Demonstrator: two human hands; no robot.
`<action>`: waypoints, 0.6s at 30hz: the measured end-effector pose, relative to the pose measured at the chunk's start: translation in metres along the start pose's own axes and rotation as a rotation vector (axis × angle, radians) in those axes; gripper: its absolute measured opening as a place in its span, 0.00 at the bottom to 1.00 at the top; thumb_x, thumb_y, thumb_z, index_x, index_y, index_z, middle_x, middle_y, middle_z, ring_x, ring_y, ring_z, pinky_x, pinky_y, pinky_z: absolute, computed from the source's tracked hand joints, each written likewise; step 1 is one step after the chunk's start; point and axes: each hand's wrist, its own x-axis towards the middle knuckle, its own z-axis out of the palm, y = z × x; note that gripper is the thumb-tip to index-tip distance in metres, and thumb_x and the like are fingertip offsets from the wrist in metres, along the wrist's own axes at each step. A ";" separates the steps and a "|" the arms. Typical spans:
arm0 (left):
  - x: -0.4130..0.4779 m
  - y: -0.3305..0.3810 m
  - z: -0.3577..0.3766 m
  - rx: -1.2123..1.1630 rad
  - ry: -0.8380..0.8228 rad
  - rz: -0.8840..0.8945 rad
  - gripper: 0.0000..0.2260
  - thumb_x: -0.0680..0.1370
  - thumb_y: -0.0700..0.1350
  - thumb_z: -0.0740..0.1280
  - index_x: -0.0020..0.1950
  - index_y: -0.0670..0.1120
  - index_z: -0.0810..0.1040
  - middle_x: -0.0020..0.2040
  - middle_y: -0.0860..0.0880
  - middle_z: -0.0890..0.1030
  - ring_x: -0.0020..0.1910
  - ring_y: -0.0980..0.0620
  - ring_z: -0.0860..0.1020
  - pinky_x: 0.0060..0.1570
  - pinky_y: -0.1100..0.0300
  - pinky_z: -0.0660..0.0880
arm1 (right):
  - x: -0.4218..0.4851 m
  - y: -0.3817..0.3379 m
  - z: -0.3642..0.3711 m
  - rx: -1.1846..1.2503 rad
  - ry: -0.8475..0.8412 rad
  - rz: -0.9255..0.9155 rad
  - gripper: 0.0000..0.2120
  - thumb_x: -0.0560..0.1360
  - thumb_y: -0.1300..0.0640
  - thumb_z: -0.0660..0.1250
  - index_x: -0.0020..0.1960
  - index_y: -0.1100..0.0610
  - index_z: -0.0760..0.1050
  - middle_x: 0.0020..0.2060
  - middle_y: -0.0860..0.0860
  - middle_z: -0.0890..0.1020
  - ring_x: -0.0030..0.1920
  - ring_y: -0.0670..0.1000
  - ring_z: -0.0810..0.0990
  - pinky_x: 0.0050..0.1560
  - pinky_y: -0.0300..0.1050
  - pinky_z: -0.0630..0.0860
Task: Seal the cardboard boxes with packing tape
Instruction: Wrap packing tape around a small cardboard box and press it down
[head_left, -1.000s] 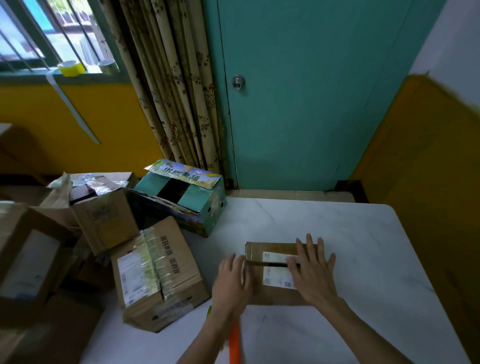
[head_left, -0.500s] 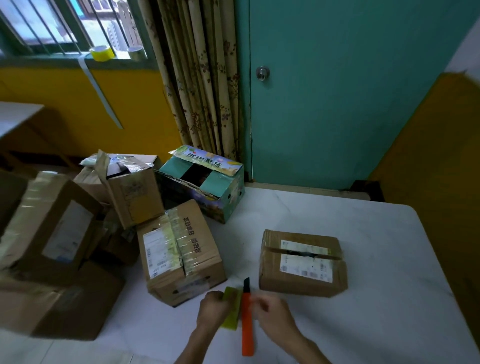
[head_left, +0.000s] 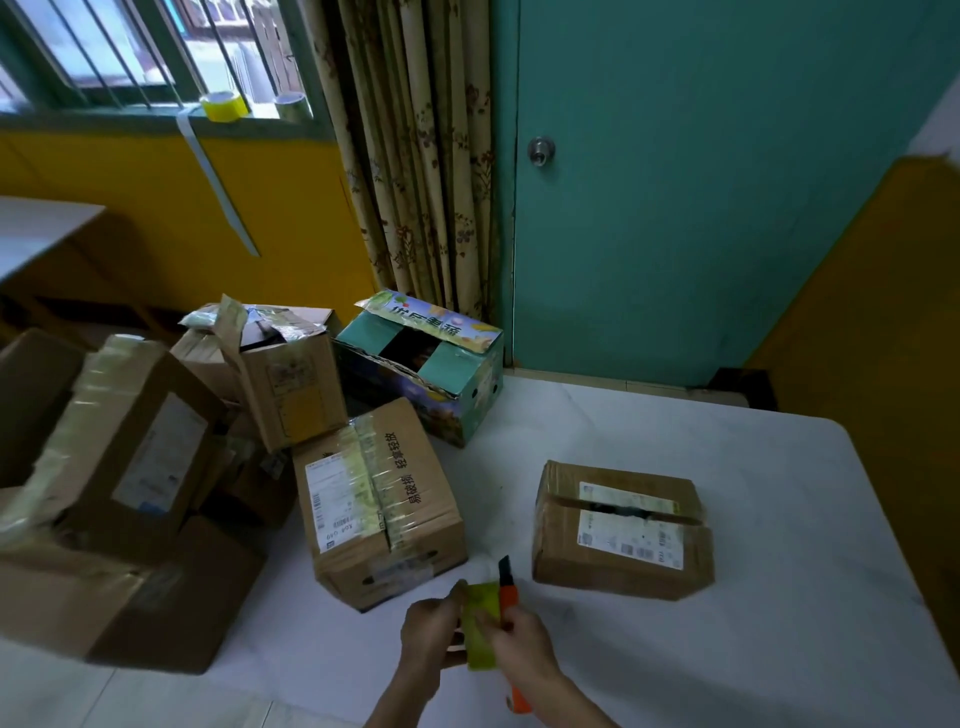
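packing tape roll (head_left: 480, 631), yellow-green, is held just above the white table (head_left: 701, 665) at the near edge, between both hands. left hand (head_left: 431, 639) has its fingers curled round the roll's left side; right hand (head_left: 524, 649) pinches at the roll's right face. orange utility knife (head_left: 508, 595) with a black tip runs under the right hand, and whether that hand touches it cannot be told.

just beyond the hands stand two boxes, well apart from each other. small brown cardboard box (head_left: 621, 535) on the right has its top flaps folded down but untaped — a dark gap shows along the seam, splitting a white label; what is inside cannot be seen. brown cardboard box with yellowish tape (head_left: 382, 504) to the left is closed, tape banded across its top and side.

behind it, green printed carton (head_left: 423, 376) has its flaps open on a dark interior. more brown boxes (head_left: 130, 467) are piled on the left, some taped, one with torn flaps up. on the window sill sits a yellow tape roll (head_left: 224, 105).
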 end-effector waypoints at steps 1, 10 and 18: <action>0.005 -0.001 -0.002 -0.022 -0.027 -0.045 0.24 0.78 0.58 0.71 0.55 0.36 0.82 0.48 0.38 0.86 0.48 0.38 0.84 0.46 0.48 0.83 | -0.004 -0.002 -0.001 0.004 0.021 -0.018 0.05 0.78 0.50 0.69 0.48 0.50 0.82 0.46 0.47 0.86 0.48 0.48 0.84 0.56 0.49 0.80; 0.016 0.004 0.012 -0.313 -0.364 -0.226 0.24 0.79 0.56 0.68 0.61 0.36 0.82 0.54 0.38 0.84 0.55 0.38 0.80 0.49 0.48 0.79 | -0.014 -0.018 -0.028 0.117 0.057 -0.094 0.06 0.78 0.55 0.67 0.49 0.52 0.83 0.44 0.50 0.86 0.47 0.52 0.85 0.55 0.54 0.81; 0.020 0.012 0.020 -0.224 -0.319 -0.190 0.16 0.76 0.52 0.74 0.50 0.38 0.85 0.46 0.41 0.83 0.49 0.43 0.79 0.51 0.51 0.78 | -0.026 -0.023 -0.031 -0.006 0.128 -0.183 0.08 0.77 0.48 0.67 0.45 0.51 0.80 0.38 0.48 0.83 0.41 0.47 0.83 0.42 0.43 0.79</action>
